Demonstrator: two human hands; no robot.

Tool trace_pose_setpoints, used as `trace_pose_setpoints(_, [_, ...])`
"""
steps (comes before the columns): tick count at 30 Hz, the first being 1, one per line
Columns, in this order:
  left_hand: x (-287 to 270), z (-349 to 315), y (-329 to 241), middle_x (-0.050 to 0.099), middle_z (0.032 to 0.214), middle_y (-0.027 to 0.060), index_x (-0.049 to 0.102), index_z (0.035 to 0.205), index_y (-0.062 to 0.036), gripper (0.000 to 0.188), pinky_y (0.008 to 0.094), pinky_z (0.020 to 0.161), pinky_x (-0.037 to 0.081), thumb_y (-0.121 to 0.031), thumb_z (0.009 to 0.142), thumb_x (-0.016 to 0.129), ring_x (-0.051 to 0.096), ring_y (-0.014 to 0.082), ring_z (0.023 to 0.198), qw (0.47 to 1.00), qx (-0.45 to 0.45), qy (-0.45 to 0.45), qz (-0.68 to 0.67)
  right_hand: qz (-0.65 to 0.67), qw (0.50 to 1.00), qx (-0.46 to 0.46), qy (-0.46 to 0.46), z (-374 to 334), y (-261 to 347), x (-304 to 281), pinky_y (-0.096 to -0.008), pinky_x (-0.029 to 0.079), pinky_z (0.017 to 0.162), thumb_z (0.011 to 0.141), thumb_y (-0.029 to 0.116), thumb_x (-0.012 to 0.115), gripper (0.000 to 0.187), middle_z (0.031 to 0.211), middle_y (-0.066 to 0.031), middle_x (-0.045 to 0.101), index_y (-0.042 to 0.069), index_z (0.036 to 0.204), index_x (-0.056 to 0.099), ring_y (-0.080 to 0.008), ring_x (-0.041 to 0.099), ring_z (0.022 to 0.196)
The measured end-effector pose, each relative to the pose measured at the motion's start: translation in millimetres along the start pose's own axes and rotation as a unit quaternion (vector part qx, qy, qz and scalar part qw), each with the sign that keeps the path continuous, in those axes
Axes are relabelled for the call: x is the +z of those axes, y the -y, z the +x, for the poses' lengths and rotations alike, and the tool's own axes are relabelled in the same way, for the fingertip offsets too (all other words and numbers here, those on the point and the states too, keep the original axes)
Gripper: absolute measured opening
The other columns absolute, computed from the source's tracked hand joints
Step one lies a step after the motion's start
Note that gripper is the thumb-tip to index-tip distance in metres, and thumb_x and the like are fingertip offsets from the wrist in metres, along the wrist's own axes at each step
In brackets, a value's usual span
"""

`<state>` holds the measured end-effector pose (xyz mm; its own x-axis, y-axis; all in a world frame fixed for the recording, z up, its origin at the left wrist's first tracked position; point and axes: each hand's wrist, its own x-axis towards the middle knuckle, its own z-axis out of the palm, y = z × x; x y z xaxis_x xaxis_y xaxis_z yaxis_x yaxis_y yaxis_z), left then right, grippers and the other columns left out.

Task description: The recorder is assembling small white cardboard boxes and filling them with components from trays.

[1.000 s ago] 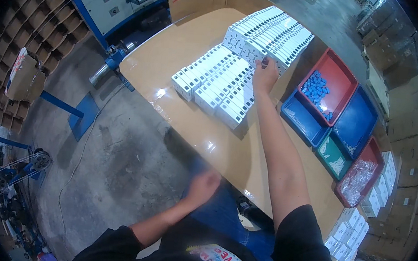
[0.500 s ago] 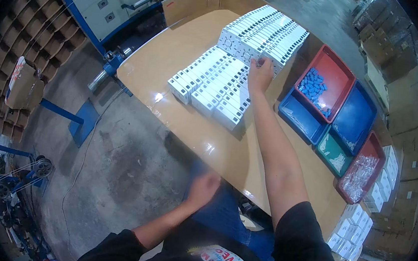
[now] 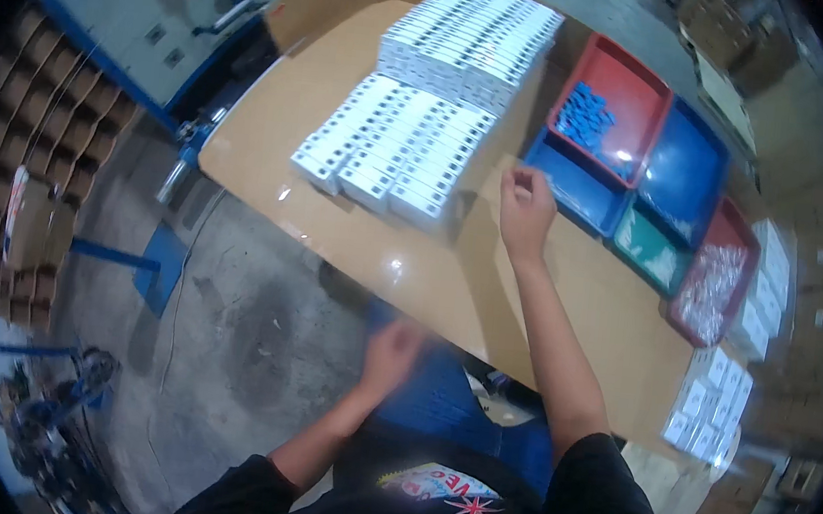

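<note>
At far left I view a brown cardboard rack (image 3: 21, 249) of open compartments, and beside it a blue metal post (image 3: 114, 256) above the concrete floor (image 3: 256, 331). To its right spreads the tan table (image 3: 254, 138), bearing the low rows (image 3: 392, 146) of white, dark-marked units, set close together, with the taller stack (image 3: 466, 49) of like units just behind them. My left hand (image 3: 390, 359), blurred, lies at the table's near edge above the blue jeans (image 3: 437, 408), its fingers curled; whether it grasps anything I cannot tell. My right hand (image 3: 527, 214), apart from the units, is between the low rows and the narrow blue tray (image 3: 585, 204), fingers bent toward the thumb; I cannot tell whether they grip something. Further right, I find a red tray (image 3: 631, 90) with blue pieces (image 3: 584, 115), a larger blue tray (image 3: 682, 169), a green tray (image 3: 639, 237) with pale pieces, and a second red tray (image 3: 732, 223) containing clear plastic (image 3: 711, 286); small white boxes (image 3: 709, 405) stand grouped near the table's right corner
</note>
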<state>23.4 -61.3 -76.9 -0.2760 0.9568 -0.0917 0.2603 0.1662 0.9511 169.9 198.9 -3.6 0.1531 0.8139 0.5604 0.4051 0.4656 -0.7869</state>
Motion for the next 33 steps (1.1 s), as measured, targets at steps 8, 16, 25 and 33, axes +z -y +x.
trace_pose_setpoints(8, [-7, 15, -44, 0.061, 0.076, 0.0056, 0.072, 0.088, -0.0120, 0.013, 0.0397, 0.074, 0.040, -0.024, 0.088, 0.073, 0.058, 0.0249, 0.076, 0.896, 0.228, 0.302, 0.233, -0.057, 0.966, 0.248, -0.037, -115, -49, -246, -0.0263, 0.055, 0.068, 0.095, 0.009, 0.071, 0.009, 0.085, -0.0049, 0.070, 0.001, 0.097, 0.067, -0.0108, 0.067, 0.080])
trace_pose_setpoints(16, [70, 8, -66, 0.063, 0.078, 0.0083, 0.071, 0.092, -0.0089, 0.016, 0.0418, 0.075, 0.046, -0.025, 0.091, 0.070, 0.062, 0.0295, 0.080, 0.764, 0.225, 0.526, 0.299, -0.232, 0.889, 0.302, -0.256, -185, -59, -425, -0.0344, 0.055, 0.074, 0.093, 0.013, 0.071, 0.014, 0.091, -0.0087, 0.072, 0.002, 0.101, 0.069, -0.0198, 0.068, 0.086])
trace_pose_setpoints(25, [128, 14, -20, 0.064, 0.076, 0.0104, 0.071, 0.103, -0.0035, 0.032, 0.0358, 0.069, 0.049, -0.034, 0.104, 0.059, 0.060, 0.0211, 0.072, 0.713, 0.065, 0.627, 0.307, -0.500, 0.809, 0.178, -0.252, -201, -115, -511, -0.0448, 0.044, 0.110, 0.086, 0.009, 0.068, 0.044, 0.140, -0.0173, 0.058, 0.004, 0.129, 0.062, -0.0377, 0.054, 0.130])
trace_pose_setpoints(33, [130, 14, -28, 0.063, 0.079, 0.0045, 0.070, 0.104, -0.0014, 0.034, 0.0316, 0.071, 0.048, -0.033, 0.106, 0.056, 0.057, 0.0151, 0.075, 0.721, 0.042, 0.632, 0.282, -0.559, 0.786, 0.169, -0.203, -204, -136, -527, -0.0463, 0.044, 0.110, 0.089, 0.011, 0.068, 0.043, 0.140, -0.0194, 0.059, 0.000, 0.131, 0.064, -0.0384, 0.054, 0.130])
